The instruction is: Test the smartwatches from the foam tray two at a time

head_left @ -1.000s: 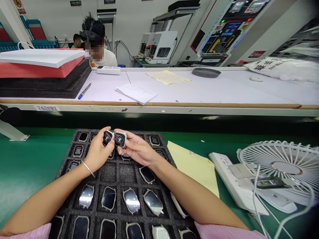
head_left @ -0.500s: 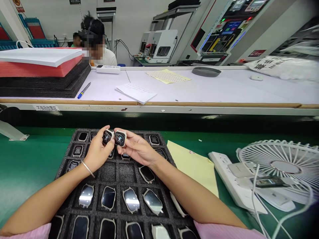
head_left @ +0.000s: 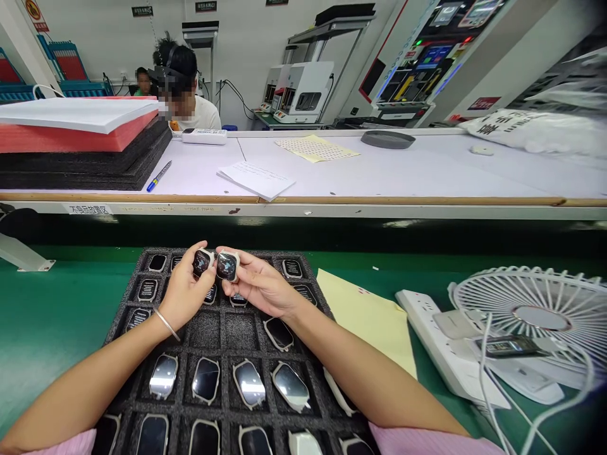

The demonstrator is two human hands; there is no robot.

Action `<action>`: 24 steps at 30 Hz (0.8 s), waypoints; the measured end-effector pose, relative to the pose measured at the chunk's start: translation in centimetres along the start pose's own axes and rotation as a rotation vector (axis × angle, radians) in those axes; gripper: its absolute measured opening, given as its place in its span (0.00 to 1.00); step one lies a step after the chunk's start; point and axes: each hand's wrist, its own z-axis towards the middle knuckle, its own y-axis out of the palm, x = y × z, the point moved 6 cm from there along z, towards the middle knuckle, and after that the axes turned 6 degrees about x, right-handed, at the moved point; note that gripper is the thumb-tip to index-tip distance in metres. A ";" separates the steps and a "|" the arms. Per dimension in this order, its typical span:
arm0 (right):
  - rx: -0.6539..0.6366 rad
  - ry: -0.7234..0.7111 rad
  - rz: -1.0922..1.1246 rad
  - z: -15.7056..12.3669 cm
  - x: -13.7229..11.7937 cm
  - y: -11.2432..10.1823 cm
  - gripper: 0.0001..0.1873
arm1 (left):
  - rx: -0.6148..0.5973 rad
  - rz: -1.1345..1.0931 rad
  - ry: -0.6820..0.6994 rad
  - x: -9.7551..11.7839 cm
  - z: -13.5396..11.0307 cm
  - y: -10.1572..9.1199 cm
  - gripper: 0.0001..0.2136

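Observation:
My left hand grips a strapless smartwatch between thumb and fingers, its lit screen toward me. In my right hand is a second smartwatch, also lit, held side by side with the first. Both are above the far part of a black foam tray. Several more watch bodies lie in its square pockets, such as a dark-screened watch in the nearer rows. Some in the far rows, like the watch at the left, show white text. Two pockets in the middle row hold nothing.
Right of the tray lie a yellow sheet, a white power strip and a white fan with cables. A raised shelf carries foam sheets, papers and a pen. A person sits beyond it.
The camera view has tilted slightly. Both hands keep their hold on the two watches, with hardly any movement.

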 end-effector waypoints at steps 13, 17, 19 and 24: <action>-0.004 -0.014 -0.001 0.0 -0.1 0.0 0.25 | -0.066 -0.215 -0.163 -0.3 0.0 0.8 0.26; -0.008 -0.009 -0.010 0.0 -0.1 0.0 0.25 | -0.072 -0.250 -0.200 -0.2 -0.1 0.9 0.25; -0.005 -0.007 -0.005 -0.1 -0.1 0.0 0.26 | -0.068 -0.247 -0.189 -0.3 -0.1 0.9 0.24; -0.003 -0.008 0.009 -0.1 -0.1 0.1 0.25 | -0.060 -0.216 -0.133 -0.5 0.0 0.8 0.24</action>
